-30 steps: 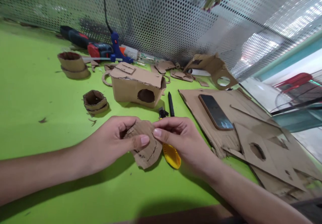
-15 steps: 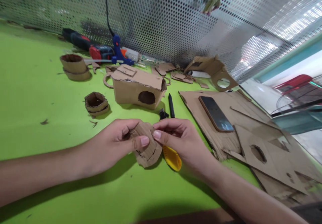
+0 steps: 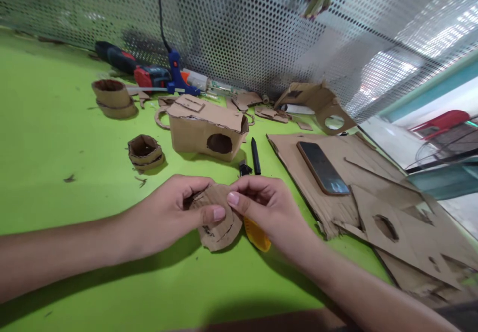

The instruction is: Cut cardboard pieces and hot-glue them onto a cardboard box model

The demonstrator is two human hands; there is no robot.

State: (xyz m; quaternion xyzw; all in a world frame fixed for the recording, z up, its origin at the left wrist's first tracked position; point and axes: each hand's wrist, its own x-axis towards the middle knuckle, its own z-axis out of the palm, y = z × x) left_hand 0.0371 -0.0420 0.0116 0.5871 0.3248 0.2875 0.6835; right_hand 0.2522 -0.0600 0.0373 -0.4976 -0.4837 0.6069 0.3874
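Observation:
A small rounded cardboard piece with a curved cut line is held between both hands above the green table. My left hand pinches its left side, thumb lying across the front. With thumb and fingertips, my right hand grips its upper right edge. Partly hidden behind my right hand is a yellow object. Just beyond the hands are a black pen and a small black item. Farther back stands a cardboard box with a round hole.
Two cardboard rings stand at the left. Behind lie a power tool, a blue glue gun and scraps. A phone rests on cardboard sheets at the right, before a perforated metal panel.
Both hands keep their hold on the cardboard piece, which has turned slightly. The whole view has shifted a little.

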